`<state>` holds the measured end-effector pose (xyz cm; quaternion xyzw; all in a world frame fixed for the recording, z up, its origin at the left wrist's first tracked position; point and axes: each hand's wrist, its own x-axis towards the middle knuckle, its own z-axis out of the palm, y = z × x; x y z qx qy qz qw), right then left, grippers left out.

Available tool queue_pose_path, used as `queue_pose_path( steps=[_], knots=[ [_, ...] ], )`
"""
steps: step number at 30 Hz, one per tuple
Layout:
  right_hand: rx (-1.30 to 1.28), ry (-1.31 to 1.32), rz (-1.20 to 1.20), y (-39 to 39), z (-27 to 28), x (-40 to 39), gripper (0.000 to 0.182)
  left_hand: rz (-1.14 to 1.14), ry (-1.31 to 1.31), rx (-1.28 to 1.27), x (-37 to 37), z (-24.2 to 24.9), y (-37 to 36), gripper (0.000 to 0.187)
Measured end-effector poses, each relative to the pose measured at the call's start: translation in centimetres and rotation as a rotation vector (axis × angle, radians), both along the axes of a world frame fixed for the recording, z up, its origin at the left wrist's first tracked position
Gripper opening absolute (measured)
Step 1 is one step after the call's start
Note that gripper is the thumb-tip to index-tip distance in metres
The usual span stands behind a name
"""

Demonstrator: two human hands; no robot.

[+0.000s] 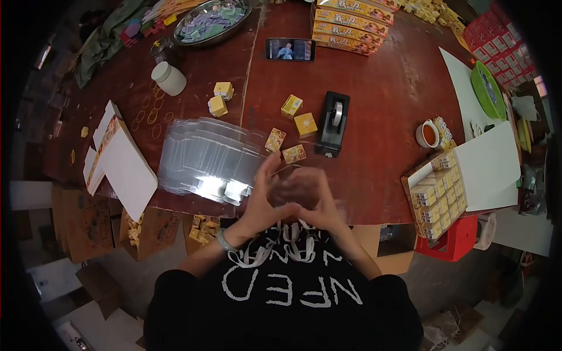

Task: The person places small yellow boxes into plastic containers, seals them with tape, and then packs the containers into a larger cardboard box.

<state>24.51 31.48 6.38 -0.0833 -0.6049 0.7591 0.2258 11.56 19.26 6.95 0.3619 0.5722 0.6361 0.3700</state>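
Both hands are raised over the table's front edge, close together. My left hand (265, 196) has its fingers bent upward, with a bracelet on the wrist. Facing it, my right hand (316, 202) is curved and partly smeared by motion. Anything between them is too blurred to make out. Just beyond the fingertips lie small yellow boxes (294, 154), (275, 140), with more yellow boxes (305, 124) farther back. A black tape dispenser (333, 126) stands right of them. Left of my left hand spreads a stack of clear plastic sheets (205, 155).
A phone (290, 50) lies at the back near stacked cartons (351, 26). At left are a white jar (169, 78), a metal tray (190, 38) and white card (126, 169). On the right are a filled box (436, 196), a small cup (427, 134) and a green basin (488, 90).
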Motion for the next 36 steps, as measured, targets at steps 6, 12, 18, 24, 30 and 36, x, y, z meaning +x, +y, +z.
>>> queue_pose_path(
  steps=[6,12,18,24,30,36],
  knots=[
    [0.701,-0.093,0.021,-1.6,0.4,-3.0,0.074,0.036,-0.216,0.082,0.2,-0.1,-2.2,0.076],
    [0.980,-0.222,-0.312,3.4,2.1,-3.3,0.054,0.257,-0.092,0.081,-3.8,-2.0,-3.7,0.056],
    [1.152,-0.309,-0.247,3.9,-2.2,-4.0,0.053,0.315,-0.066,0.040,-5.9,0.3,-3.8,0.051],
    [0.239,-0.268,-0.349,3.0,-3.4,-1.1,0.045,0.314,0.212,-0.041,-7.0,2.1,-3.1,0.048],
    [-0.079,-0.294,-0.328,2.7,-5.5,-0.2,0.040,0.220,0.498,-0.088,-7.5,1.5,-2.5,0.057],
    [1.037,-0.414,-0.601,1.6,-3.1,-0.5,0.046,0.300,0.468,-0.154,-5.9,-0.2,-1.9,0.065]
  ],
)
